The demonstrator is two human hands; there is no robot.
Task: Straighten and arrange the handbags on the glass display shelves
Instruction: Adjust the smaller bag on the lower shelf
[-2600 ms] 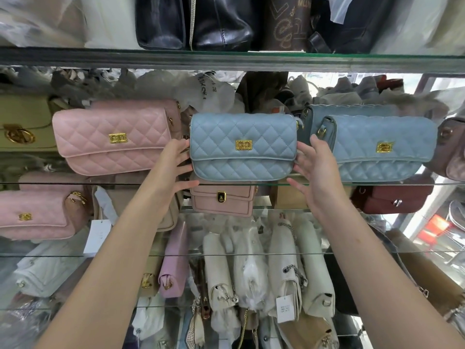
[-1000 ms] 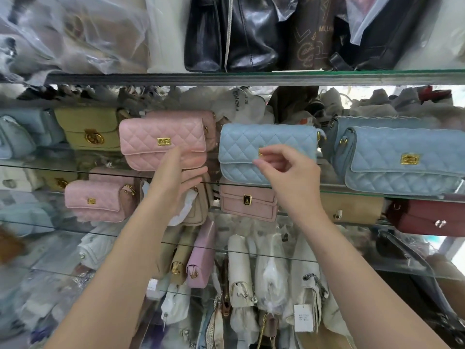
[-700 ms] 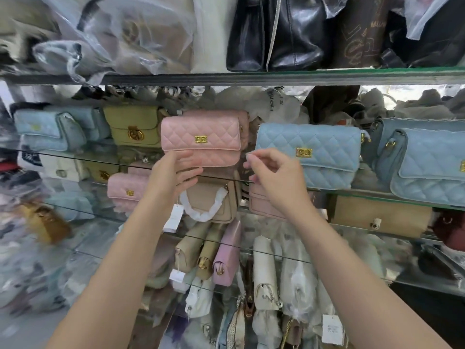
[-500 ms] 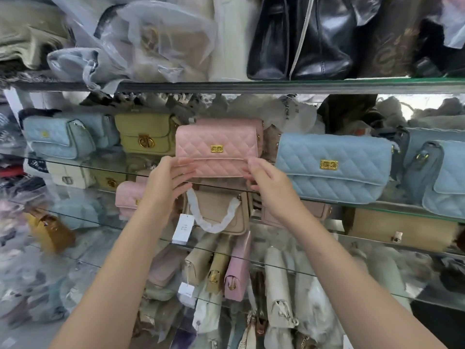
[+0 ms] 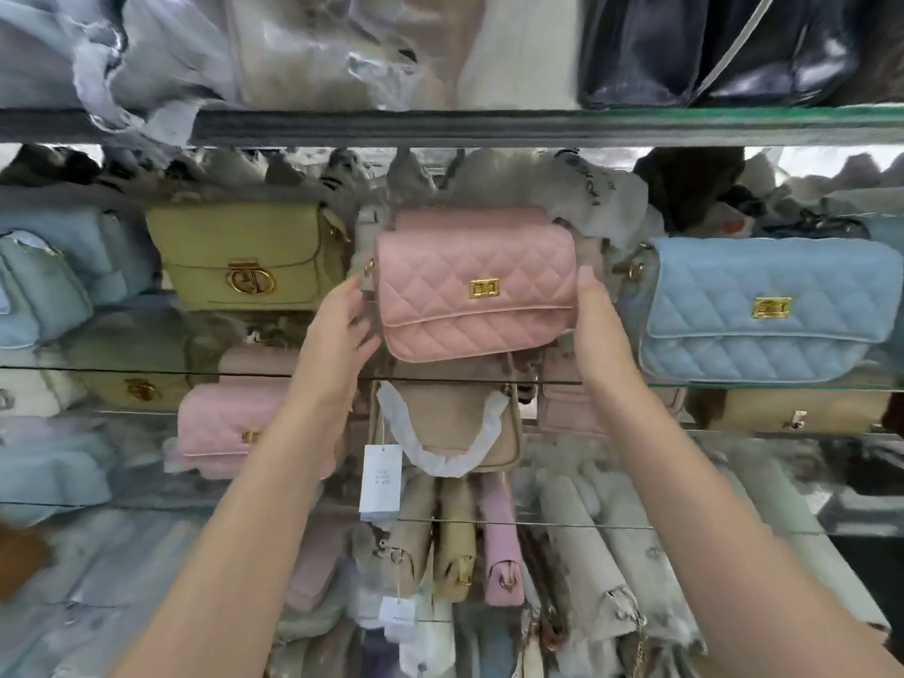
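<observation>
At the far left, pale blue bags ran off the frame edge, too blurred to count. Next came an olive-green bag with a round gold clasp. The left hand was nearly flat, its fingertips pressed against the left end of the pink quilted bag. That bag sat mid-row at the front of the glass shelf, slightly tilted. Motion blur hid whether its base touched the glass. A second pink bag showed only its top edge behind it. The right hand gripped the bag's right end, thumb up the side and fingers hidden behind. Further right stood a blue quilted bag, its far end clipped by the frame.
</observation>
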